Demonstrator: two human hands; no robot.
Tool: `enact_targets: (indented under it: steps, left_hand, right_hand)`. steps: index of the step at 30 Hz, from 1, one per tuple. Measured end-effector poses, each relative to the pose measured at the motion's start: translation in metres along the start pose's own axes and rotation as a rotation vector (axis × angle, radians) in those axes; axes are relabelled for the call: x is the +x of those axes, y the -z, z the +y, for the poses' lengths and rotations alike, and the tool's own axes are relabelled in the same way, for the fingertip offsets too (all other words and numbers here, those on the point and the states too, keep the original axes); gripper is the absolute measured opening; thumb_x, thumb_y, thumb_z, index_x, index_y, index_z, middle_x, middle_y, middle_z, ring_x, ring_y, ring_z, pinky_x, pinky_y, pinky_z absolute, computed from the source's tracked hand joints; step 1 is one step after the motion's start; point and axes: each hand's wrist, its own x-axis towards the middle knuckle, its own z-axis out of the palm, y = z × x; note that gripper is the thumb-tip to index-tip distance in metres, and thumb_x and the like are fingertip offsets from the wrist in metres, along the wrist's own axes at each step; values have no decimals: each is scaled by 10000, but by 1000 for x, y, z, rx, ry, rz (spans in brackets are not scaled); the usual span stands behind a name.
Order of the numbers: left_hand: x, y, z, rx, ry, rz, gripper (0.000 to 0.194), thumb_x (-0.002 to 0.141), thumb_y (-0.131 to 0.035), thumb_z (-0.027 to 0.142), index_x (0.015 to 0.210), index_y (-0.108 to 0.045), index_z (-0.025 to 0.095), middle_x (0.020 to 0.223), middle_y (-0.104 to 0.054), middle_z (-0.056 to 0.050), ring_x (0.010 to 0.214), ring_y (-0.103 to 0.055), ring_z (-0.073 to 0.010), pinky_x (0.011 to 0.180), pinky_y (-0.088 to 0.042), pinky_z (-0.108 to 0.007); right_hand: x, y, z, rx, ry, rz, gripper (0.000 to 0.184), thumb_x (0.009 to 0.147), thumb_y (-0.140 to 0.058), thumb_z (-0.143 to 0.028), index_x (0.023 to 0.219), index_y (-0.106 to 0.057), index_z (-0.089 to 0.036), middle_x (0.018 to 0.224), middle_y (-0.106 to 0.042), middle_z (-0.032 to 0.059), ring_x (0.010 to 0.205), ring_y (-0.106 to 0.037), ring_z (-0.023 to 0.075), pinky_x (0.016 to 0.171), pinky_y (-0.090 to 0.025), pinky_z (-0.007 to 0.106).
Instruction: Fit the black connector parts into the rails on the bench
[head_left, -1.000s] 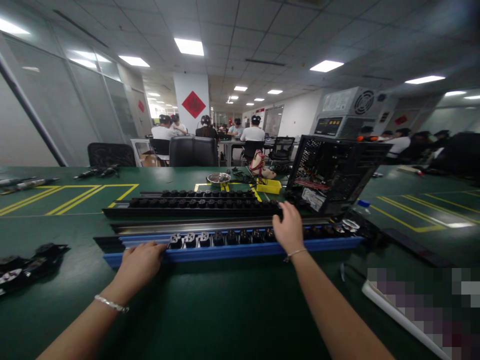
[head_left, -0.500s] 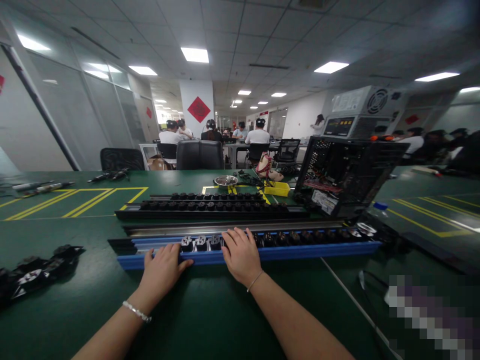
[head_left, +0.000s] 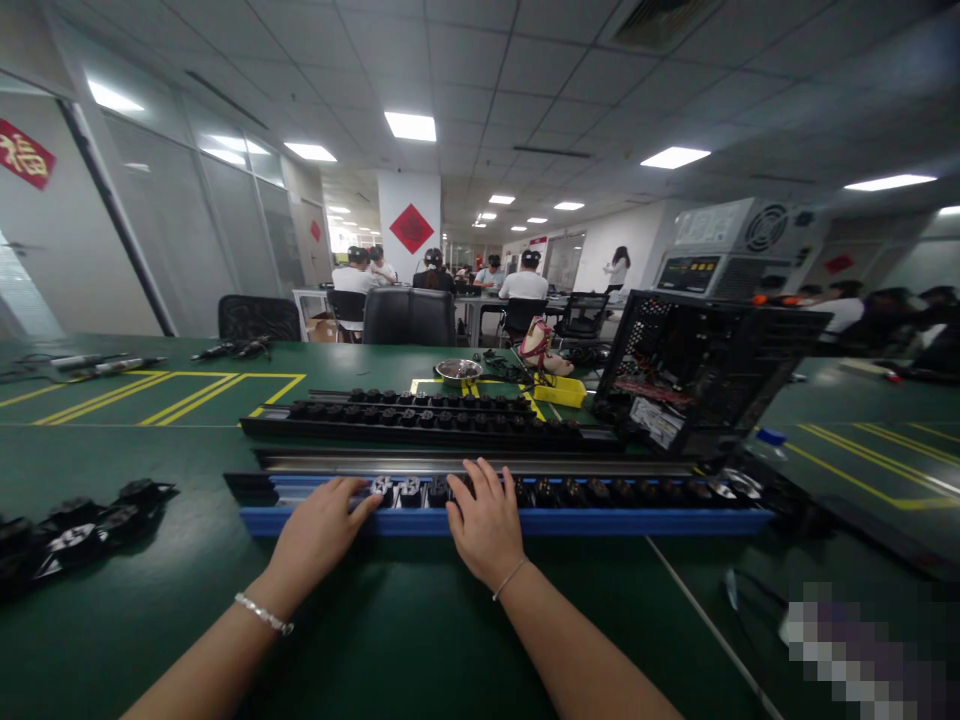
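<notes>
A long blue rail (head_left: 615, 521) lies across the green table (head_left: 420, 630) in front of me, filled with a row of small black socket parts (head_left: 600, 491), a few with silver faces near the left. My left hand (head_left: 319, 535) rests open on the rail's left part, fingers reaching onto the first sockets. My right hand (head_left: 486, 520) lies flat and open on the rail just to its right, fingers spread over the sockets. A metal strip (head_left: 465, 463) runs behind the blue rail, and two black rails (head_left: 420, 418) of sockets lie beyond it.
An open black computer case (head_left: 697, 370) stands at the right, near a yellow bin (head_left: 559, 391) and a metal bowl (head_left: 458, 371). Loose black parts (head_left: 75, 525) lie at the left. Yellow lines mark the table. Several seated people work at far tables; black chairs (head_left: 409, 315) stand behind my table.
My right hand came from the far black rail at the right back to the blue rail beside my left hand. My left hand slid slightly right. The view tilted up.
</notes>
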Motion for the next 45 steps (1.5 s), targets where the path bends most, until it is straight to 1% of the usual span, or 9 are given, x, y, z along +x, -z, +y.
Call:
enact_targets:
  steps: [2, 4, 7, 11, 14, 17, 23, 38, 45]
  left_hand:
    - [1, -3, 2, -52, -49, 134, 485, 858, -323, 495, 1164, -535, 183, 1226, -544, -104, 1132, -498, -235, 986, -367, -395]
    - [2, -10, 5, -84, -134, 196, 467, 869, -336, 453, 1234, -483, 203, 1332, -464, -82, 1221, -426, -219, 1035, -330, -392]
    - [1, -21, 10, -102, -192, 159, 448, 887, -320, 414, 1278, -442, 235, 1355, -458, -55, 1241, -412, -202, 1054, -311, -412]
    - [2, -23, 15, -119, -152, 140, 415, 895, -314, 380, 1249, -472, 233, 1279, -538, -51, 1166, -490, -188, 1018, -353, -388]
    - [3, -21, 17, -117, -96, 162, 439, 881, -349, 366, 1276, -443, 198, 1222, -579, -73, 1101, -538, -193, 961, -404, -364]
    - [3, -23, 17, -88, -48, 193, 448, 867, -377, 373, 1255, -457, 164, 1180, -602, -95, 1069, -558, -210, 945, -410, -370]
    - [2, -25, 15, -38, -46, 225, 413, 868, -375, 375, 1204, -493, 164, 1127, -627, -90, 1040, -574, -210, 929, -416, -346]
    - [-1, -19, 5, 23, 39, 214, 434, 878, -342, 365, 1225, -473, 139, 1135, -624, -113, 1039, -575, -221, 915, -406, -354]
    - [-2, -16, -1, 74, 71, 223, 440, 879, -322, 355, 1233, -469, 139, 1076, -650, -113, 1000, -599, -222, 890, -418, -351]
  right_hand:
    - [0, 1, -1, 10, 31, -2, 364, 887, -392, -366, 1218, -524, -289, 1350, -451, 40, 1286, -313, 244, 1076, -157, 511]
    - [-1, 1, -1, 26, 54, -10, 384, 889, -390, -368, 1251, -495, -294, 1364, -439, 34, 1291, -311, 239, 1082, -146, 511]
    - [-1, 3, -3, 33, 52, -27, 419, 893, -386, -369, 1304, -434, -302, 1362, -444, 30, 1289, -316, 231, 1084, -137, 515]
    - [-1, 4, -5, 15, 72, -57, 405, 899, -379, -391, 1302, -414, -377, 1378, -425, 6, 1294, -310, 234, 1070, -113, 550]
    - [-1, 4, -7, -4, 109, -82, 386, 898, -376, -428, 1280, -427, -412, 1400, -396, -5, 1306, -285, 241, 1061, -78, 574]
    - [0, 3, -6, -8, 138, -124, 395, 905, -348, -449, 1292, -415, -402, 1406, -389, 3, 1317, -261, 236, 1063, -49, 569]
    - [0, 1, -6, -16, 137, -143, 391, 910, -340, -440, 1288, -424, -391, 1384, -416, -5, 1310, -264, 223, 1073, -16, 546]
    - [0, 3, -7, 8, 132, -153, 397, 906, -355, -418, 1297, -415, -381, 1345, -461, -8, 1288, -292, 227, 1075, -28, 540]
    - [-1, 2, -5, -12, 139, -151, 394, 905, -353, -425, 1291, -420, -385, 1330, -474, -10, 1282, -299, 221, 1075, -34, 536]
